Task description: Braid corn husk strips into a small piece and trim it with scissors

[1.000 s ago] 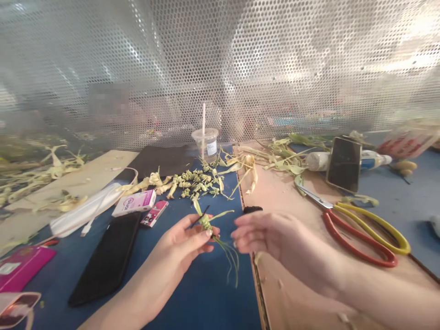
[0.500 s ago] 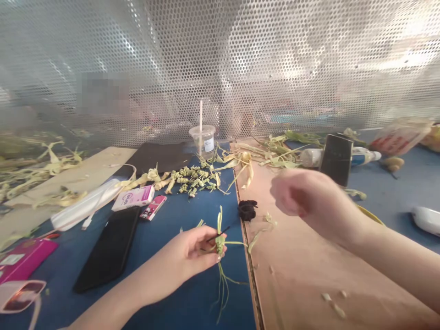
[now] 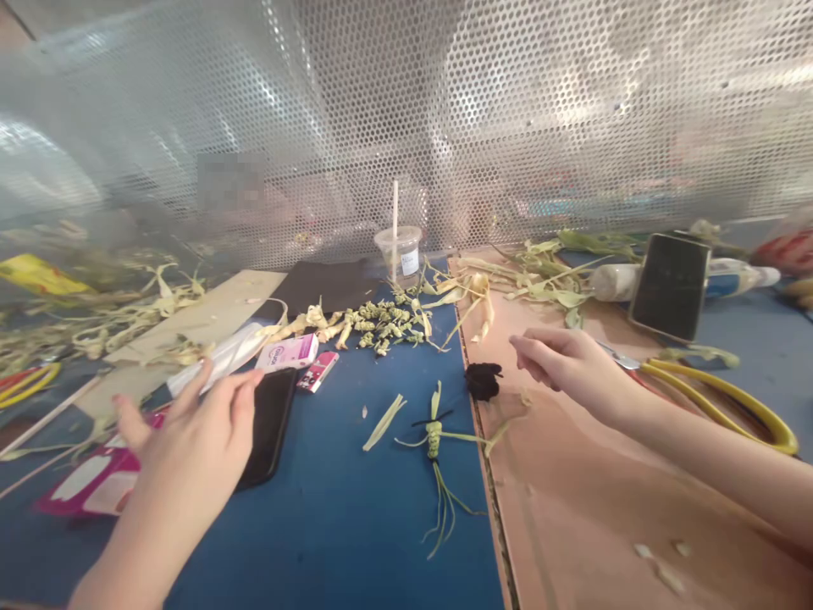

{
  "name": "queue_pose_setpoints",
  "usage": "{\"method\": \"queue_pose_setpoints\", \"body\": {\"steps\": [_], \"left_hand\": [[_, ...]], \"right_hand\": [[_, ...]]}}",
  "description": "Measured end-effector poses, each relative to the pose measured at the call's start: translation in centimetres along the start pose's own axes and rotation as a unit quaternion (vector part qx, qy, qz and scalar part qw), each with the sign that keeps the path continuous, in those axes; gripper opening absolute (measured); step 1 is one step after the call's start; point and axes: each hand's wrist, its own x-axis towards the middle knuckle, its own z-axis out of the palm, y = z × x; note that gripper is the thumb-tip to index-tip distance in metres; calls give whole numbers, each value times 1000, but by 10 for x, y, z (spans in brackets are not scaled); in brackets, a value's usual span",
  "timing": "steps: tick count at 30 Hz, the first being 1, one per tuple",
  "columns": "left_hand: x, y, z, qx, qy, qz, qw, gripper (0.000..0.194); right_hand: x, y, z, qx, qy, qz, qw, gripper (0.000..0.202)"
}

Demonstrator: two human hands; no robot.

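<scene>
On the blue tabletop lies a small woven green figure (image 3: 434, 436) with thin trailing strands and a black tie near its top. A short pale leaf strip (image 3: 384, 423) is left of it. My left hand (image 3: 196, 440) hovers over the pink packet (image 3: 89, 487) and beside the black phone (image 3: 273, 432), fingers spread, holding nothing visible. Over the tan board my right hand (image 3: 559, 364) has its fingers pressed together; whether anything is between them is too small to tell. Just left of it sits a black bundle (image 3: 483, 381).
A lidded plastic cup (image 3: 399, 254) with a straw stands at the back centre, near woven green pieces (image 3: 381, 326). Yellow-handled scissors (image 3: 724, 398), an upright phone (image 3: 670, 288) and a bottle (image 3: 740, 278) are at right. A perforated metal screen (image 3: 381, 110) rises behind.
My left hand has let go of the green figure and moved left, its fingers now spread. My right hand is slightly lower. The view has turned, showing more of the scissors.
</scene>
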Motion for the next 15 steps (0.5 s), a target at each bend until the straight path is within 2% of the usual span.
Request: {"method": "queue_pose_setpoints", "body": {"steps": [1, 3, 5, 10, 15], "left_hand": [[-3, -6, 4, -6, -16, -14, 1000, 34], [-8, -13, 12, -27, -82, -17, 996, 30], [-10, -14, 14, -36, -106, -19, 994, 30], [-9, -7, 4, -53, -113, -10, 992, 34], [-3, -8, -11, -54, -105, -34, 992, 38]], "right_hand": [[-1, -1, 0, -18, -11, -2, 1000, 38], [-2, -3, 0, -42, -21, -1, 999, 39], [-3, -4, 0, -55, -23, 1, 998, 40], [-4, -3, 3, -68, -32, 2, 997, 41], [-7, -3, 5, -80, -44, -28, 995, 42]]}}
